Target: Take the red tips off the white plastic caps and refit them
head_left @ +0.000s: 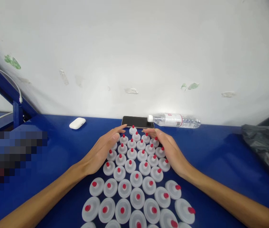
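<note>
A phone (134,121) lies on the blue table (220,152) near the white wall (134,47), a clear bottle (172,120) on its side with its cap at the phone's right end. A white case (77,123) sits left; a dark bag (255,139) lies far right. A white cable (6,75) hangs at far left.

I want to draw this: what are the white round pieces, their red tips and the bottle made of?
The white round pieces look like smooth plastic: milky, slightly see-through. Their red tips could be plastic or rubber: evenly red, too small to tell. The bottle seems glossy plastic: clear, with bright glints.
</note>
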Available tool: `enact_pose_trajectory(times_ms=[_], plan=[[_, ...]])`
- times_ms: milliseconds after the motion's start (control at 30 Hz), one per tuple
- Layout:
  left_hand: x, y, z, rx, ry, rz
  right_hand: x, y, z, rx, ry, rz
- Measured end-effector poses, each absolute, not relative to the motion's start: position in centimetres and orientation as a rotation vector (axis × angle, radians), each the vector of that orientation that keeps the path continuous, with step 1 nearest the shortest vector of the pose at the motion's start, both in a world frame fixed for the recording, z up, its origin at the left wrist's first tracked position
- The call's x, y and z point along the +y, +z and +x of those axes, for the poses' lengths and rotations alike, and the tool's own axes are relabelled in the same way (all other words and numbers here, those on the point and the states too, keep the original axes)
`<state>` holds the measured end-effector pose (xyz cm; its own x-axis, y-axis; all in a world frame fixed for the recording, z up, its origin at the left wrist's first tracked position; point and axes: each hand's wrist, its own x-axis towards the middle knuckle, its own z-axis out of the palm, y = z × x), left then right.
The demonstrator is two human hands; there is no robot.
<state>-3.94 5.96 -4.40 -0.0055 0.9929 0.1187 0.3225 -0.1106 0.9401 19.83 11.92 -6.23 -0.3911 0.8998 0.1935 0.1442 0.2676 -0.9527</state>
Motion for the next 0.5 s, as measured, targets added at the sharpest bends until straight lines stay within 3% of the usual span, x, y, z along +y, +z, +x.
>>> enact_pose_trajectory(times_ms=[500], plan=[[5.95,-4.54,-4.13,1.445,1.112,1.604,11.86,-5.87,19.86,-1.754,1.179,-0.948]])
